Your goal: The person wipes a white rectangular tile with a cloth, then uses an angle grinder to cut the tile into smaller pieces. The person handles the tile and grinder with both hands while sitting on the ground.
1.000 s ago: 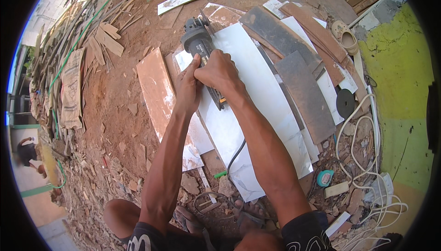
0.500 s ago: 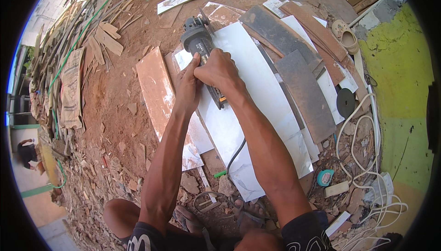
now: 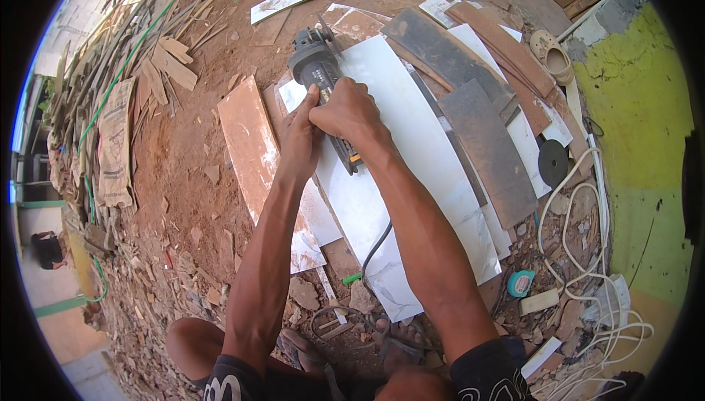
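Observation:
Both hands are wrapped round a dark angle grinder (image 3: pixel 317 64) with an orange part near its rear. My left hand (image 3: pixel 298 136) grips its left side, thumb along the body. My right hand (image 3: pixel 346 113) is closed over the body from the right. The grinder's disc end points away from me, at the far left edge of a white marble-look tile (image 3: pixel 400 195) lying on other boards. Its black cord runs down over that tile. A brown, white-smeared tile (image 3: pixel 242 136) lies to the left. Just where the disc meets the material is hard to tell.
Dark and brown offcuts (image 3: pixel 481 151) are piled rightward, beside a black disc (image 3: pixel 552 162), a teal tape measure (image 3: pixel 520 283), white cable (image 3: pixel 587 203) and a clog (image 3: pixel 558 63). Wood scraps (image 3: pixel 172 63) cover the left. A green-yellow wall (image 3: pixel 631 107) is at right; another person (image 3: pixel 48 250) is far left.
My hands and the grinder stay in almost the same place. The other person at the far left has shifted posture, with an arm in a different position.

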The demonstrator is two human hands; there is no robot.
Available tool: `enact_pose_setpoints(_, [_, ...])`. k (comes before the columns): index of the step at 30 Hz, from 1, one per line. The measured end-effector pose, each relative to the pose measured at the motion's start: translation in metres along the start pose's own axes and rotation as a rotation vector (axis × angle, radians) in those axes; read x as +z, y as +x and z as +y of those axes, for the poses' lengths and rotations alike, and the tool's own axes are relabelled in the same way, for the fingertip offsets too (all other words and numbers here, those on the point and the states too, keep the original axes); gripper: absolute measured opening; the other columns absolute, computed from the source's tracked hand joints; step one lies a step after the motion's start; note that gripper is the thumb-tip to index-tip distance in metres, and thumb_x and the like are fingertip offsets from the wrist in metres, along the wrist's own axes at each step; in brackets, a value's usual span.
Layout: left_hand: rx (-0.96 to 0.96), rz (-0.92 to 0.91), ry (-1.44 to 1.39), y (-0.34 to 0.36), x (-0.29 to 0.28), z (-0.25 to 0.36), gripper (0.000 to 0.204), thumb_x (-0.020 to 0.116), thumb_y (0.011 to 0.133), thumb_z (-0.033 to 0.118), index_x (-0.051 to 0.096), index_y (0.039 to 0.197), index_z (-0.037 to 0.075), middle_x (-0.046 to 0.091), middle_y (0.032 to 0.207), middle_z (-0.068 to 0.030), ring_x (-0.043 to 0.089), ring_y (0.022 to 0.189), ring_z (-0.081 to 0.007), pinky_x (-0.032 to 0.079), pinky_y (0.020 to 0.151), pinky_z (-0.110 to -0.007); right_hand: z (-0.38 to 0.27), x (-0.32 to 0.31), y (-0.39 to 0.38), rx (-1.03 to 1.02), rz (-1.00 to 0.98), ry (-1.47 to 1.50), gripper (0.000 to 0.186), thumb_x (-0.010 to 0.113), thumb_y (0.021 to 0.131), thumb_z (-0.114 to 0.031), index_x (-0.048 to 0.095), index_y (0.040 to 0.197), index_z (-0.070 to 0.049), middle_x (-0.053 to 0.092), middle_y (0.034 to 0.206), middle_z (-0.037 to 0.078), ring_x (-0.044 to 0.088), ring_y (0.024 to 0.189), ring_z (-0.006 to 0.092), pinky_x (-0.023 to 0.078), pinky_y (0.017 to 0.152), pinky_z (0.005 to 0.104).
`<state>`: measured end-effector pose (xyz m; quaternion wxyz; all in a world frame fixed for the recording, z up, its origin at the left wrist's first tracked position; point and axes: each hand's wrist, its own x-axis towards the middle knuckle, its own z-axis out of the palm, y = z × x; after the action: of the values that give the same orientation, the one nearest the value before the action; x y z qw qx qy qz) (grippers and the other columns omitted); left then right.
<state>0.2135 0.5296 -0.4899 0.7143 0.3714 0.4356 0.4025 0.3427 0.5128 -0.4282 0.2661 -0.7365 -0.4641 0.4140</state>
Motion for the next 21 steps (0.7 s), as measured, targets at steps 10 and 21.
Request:
enact_pose_setpoints(10, [0.002,-0.011,-0.021,0.0,0.002,0.0007,0.049,0.059,0.103,0.041,0.06,0.124,-0.003,0.066,0.115,-0.0101,0.062,0.105,-0.0177,0.048,0.096,-0.035,0.0024,0.0012,0.0045,0.025,-0.036,0.011,0.048,0.072,0.078,-0.026,0.067,0.109,0.01,0.069,0.111,0.03,0.07,0.105,0.042,0.058,0.09,0.0448])
enact_pose_setpoints(21, [-0.03,0.023,0.012,-0.0009,0.0028,0.0051,0.048,0.059,0.103,0.04,0.059,0.125,-0.003,0.065,0.117,-0.0105,0.062,0.106,-0.0179,0.048,0.097,-0.034,0.0044,0.0014,0.0063,0.017,-0.042,0.045,0.047,0.069,0.078,-0.025,0.067,0.108,0.011,0.068,0.112,0.032,0.07,0.105,0.044,0.058,0.089,0.046])
